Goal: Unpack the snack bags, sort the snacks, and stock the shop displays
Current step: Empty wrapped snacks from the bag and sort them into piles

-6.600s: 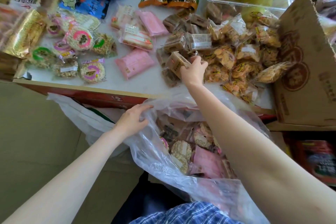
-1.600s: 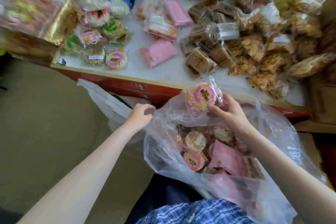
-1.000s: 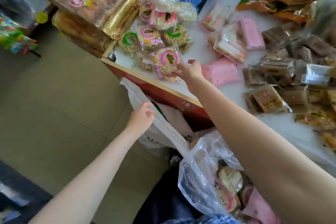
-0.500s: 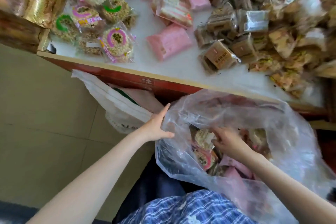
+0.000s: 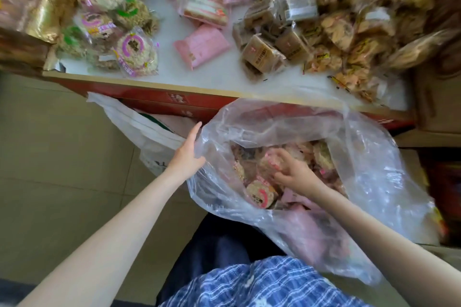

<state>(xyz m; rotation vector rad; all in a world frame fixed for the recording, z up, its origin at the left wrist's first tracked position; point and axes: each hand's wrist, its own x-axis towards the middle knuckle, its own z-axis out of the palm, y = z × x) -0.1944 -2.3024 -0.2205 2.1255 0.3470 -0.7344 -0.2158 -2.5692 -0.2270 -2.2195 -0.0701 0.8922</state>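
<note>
A large clear plastic bag (image 5: 369, 182) of wrapped snacks lies open on my lap below the table edge. My left hand (image 5: 185, 154) holds its left rim, thumb on the plastic and fingers stretched upward. My right hand (image 5: 291, 172) is inside the bag, fingers curled round a round rice cake with a pink ring (image 5: 270, 163). Another round rice cake (image 5: 260, 194) lies just below it. On the white table (image 5: 174, 75) the snacks lie sorted: round rice cakes (image 5: 136, 53) at left, pink packs (image 5: 202, 46) in the middle, brown squares (image 5: 264, 53) and golden crackers (image 5: 349, 32) at right.
A white plastic bag (image 5: 139, 129) hangs under the table's red front edge, left of my left hand. Gold-wrapped packs (image 5: 50, 5) sit at the table's far left. A cardboard box (image 5: 439, 97) stands at the right. Tan floor tiles (image 5: 62, 169) lie to my left.
My right hand set a pink-ringed rice cake with the others at the table's left, went back into the bag and now closes on another one. My left hand stays at the bag's rim.
</note>
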